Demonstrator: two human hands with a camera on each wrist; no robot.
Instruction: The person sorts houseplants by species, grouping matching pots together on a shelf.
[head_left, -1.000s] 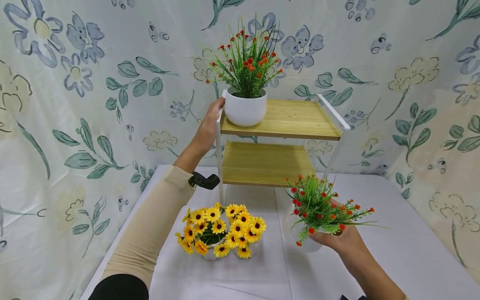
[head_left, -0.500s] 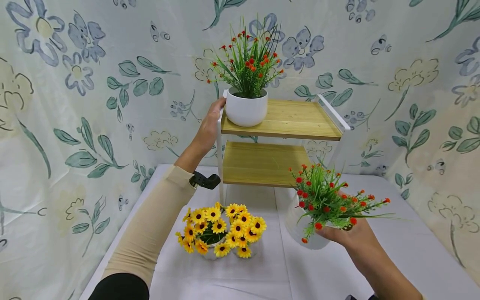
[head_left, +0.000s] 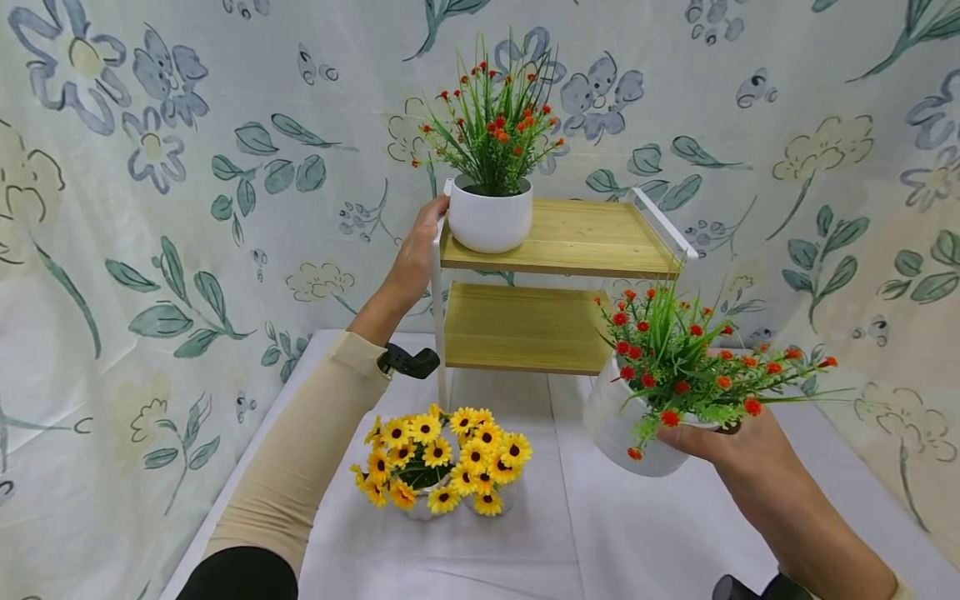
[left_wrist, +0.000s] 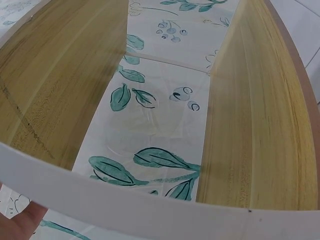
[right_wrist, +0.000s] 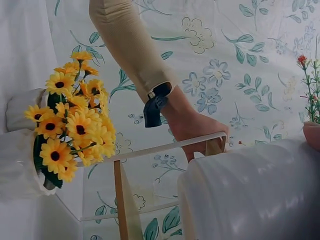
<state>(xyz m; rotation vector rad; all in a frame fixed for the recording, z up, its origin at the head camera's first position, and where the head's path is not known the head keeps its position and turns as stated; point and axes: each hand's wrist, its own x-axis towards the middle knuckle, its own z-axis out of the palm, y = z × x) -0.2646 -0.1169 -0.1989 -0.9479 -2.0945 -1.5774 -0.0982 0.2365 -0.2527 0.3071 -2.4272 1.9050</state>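
My right hand (head_left: pixel 738 454) grips the white pot (head_left: pixel 618 429) at its rim; red flowers (head_left: pixel 682 387) inside, long axis tilted, mouth leaning right. The shelf (head_left: pixel 592 233) lies beyond it, to the left. My left hand (head_left: pixel 412 258), well apart from the pot, holds the shelf's left side.
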